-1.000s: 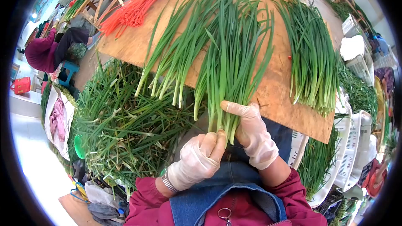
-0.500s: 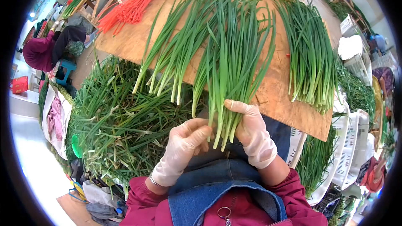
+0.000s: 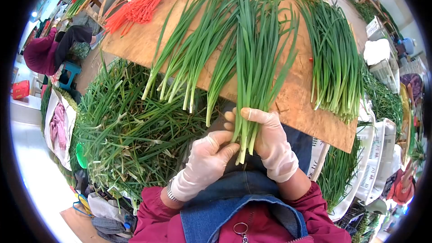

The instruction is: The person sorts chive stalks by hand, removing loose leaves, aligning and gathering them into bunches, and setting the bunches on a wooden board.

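A bunch of garlic chives [image 3: 250,58] lies with its leaves over the board, its pale stem ends hanging past the front edge. My right hand [image 3: 275,147], in a thin whitish glove, is wrapped round the stems with the thumb on top. Gloved the same way, my left hand [image 3: 208,163] pinches at the lower stems from the left; its fingertips partly hide what they grip. Left of the held bunch, smaller clumps of chives [image 3: 193,63] rest on the board. A thick, evened bundle of chives [image 3: 335,58] lies on the right.
The wooden board [image 3: 297,108] carries red ties [image 3: 144,6] at the back left. Below it on the left is a large heap of loose leaves [image 3: 130,130]. White crates [image 3: 375,162] stand on the right. A person [image 3: 42,54] sits at the far left.
My left hand has moved slightly right and up against the stems. The held stems are gathered closer together, and my right hand's fingers now show on their left side.
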Available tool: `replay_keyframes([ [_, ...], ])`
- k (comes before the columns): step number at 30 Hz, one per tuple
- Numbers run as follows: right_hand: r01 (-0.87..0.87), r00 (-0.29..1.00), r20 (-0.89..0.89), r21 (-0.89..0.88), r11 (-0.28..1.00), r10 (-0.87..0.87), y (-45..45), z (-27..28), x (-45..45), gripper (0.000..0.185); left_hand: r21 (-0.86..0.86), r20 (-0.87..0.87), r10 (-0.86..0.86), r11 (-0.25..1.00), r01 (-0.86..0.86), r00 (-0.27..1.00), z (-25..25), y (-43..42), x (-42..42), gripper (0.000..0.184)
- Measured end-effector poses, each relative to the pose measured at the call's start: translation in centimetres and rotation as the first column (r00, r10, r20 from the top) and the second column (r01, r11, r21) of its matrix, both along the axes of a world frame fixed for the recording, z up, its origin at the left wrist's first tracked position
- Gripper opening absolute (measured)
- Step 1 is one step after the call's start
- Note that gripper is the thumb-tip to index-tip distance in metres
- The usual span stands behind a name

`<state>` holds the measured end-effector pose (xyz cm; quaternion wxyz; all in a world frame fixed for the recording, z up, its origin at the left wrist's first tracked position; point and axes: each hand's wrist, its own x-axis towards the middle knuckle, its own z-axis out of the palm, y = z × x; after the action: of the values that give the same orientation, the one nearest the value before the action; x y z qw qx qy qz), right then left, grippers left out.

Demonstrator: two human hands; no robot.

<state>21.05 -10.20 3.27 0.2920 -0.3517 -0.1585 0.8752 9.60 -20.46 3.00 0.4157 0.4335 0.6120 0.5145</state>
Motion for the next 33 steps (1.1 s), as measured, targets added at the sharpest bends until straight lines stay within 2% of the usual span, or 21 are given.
replay_keyframes([
  [3,0.041,0.998,0.050,-0.082,0.996,-0.037,0.0,0.5,0.2,0.025,-0.143,-0.029,-0.146,0.980,0.141,0.989,1.1,-0.8,-1.0,0.005],
  [4,0.102,0.994,-0.035,-0.075,0.992,-0.105,0.5,-0.5,0.6,0.024,-0.120,-0.065,-0.070,0.991,0.062,0.995,0.8,-1.2,-1.4,0.005],
  [6,0.044,0.970,-0.238,-0.061,0.997,-0.057,1.7,-0.3,2.0,0.021,-0.065,-0.130,0.079,0.994,-0.088,0.988,-0.4,-1.9,-2.1,0.007],
  [7,0.083,0.965,-0.241,-0.080,0.993,-0.100,1.9,0.3,2.2,0.019,-0.067,-0.184,0.174,0.980,-0.189,0.968,-0.6,-1.5,-2.8,0.008],
  [8,0.125,0.969,-0.206,-0.058,0.990,-0.134,1.8,0.5,2.2,0.019,-0.209,-0.219,0.219,0.941,-0.265,0.951,-1.0,-1.2,-3.6,0.011],
  [10,0.127,0.977,-0.169,-0.045,0.991,-0.133,1.2,1.1,1.7,0.019,0.063,-0.526,0.277,0.955,-0.288,0.804,-1.4,0.4,-3.7,0.014],
  [12,0.080,0.991,-0.102,-0.076,0.994,-0.088,0.7,0.7,1.2,0.019,0.152,-0.635,0.280,0.959,-0.239,0.720,-3.4,2.2,-3.8,0.018],
  [13,0.053,0.996,-0.070,-0.050,0.997,-0.056,0.6,0.4,0.8,0.020,-0.171,-0.329,0.164,0.958,-0.230,0.930,-3.1,2.3,-3.5,0.021],
  [15,0.005,0.995,-0.100,-0.057,0.998,-0.011,0.8,-0.4,0.7,0.019,-0.288,0.030,0.252,0.929,-0.233,0.967,-1.6,2.5,-3.0,0.020],
  [16,0.000,0.992,-0.124,-0.057,0.998,-0.007,1.0,-0.4,0.8,0.018,-0.346,0.207,0.297,0.913,-0.215,0.932,-1.2,2.5,-2.7,0.020],
  [17,0.021,0.997,-0.077,-0.062,0.998,-0.025,1.2,-0.4,0.9,0.018,-0.277,0.188,0.315,0.926,-0.257,0.930,-1.0,2.1,-2.3,0.017],
  [19,0.060,0.998,0.020,-0.072,0.996,-0.059,1.4,-0.3,0.9,0.019,0.018,-0.168,0.205,0.979,-0.205,0.964,-1.0,1.0,-1.8,0.017],
  [21,0.065,0.997,0.048,-0.074,0.995,-0.062,1.3,0.2,0.2,0.021,0.302,-0.479,0.192,0.952,-0.044,0.857,-0.7,1.3,-1.7,0.021],
  [22,0.069,0.996,0.064,-0.074,0.995,-0.064,1.1,0.5,-0.1,0.022,0.320,-0.588,0.176,0.947,0.028,0.790,-0.4,1.5,-1.6,0.025],
  [23,0.125,0.988,0.083,0.034,0.992,-0.128,1.0,0.6,-0.4,0.025,0.303,-0.683,0.158,0.950,0.079,0.713,-0.4,1.4,-1.6,0.027],
  [24,0.122,0.985,0.115,0.070,0.990,-0.130,1.0,0.9,-0.4,0.027,0.281,-0.768,0.142,0.951,0.129,0.625,-0.4,1.3,-1.6,0.030],
  [27,0.142,0.968,0.178,0.191,0.971,-0.176,0.7,1.4,-0.9,0.029,0.333,-0.872,0.182,0.901,0.278,0.455,-0.1,1.5,-2.3,0.035],
  [30,0.066,0.961,0.262,0.097,0.993,-0.089,0.5,2.0,-1.9,0.028,0.348,-0.899,0.167,0.832,0.432,0.404,-0.6,1.8,-2.9,0.039],
  [31,0.054,0.961,0.266,0.097,0.994,-0.078,0.5,1.7,-2.1,0.028,0.383,-0.895,0.201,0.804,0.455,0.398,-0.8,2.2,-3.2,0.029],
  [33,0.054,0.961,0.269,0.064,0.996,-0.069,0.7,1.4,-2.1,0.029,0.400,-0.758,0.091,0.847,0.350,0.645,-1.1,2.2,-3.5,0.031],
])
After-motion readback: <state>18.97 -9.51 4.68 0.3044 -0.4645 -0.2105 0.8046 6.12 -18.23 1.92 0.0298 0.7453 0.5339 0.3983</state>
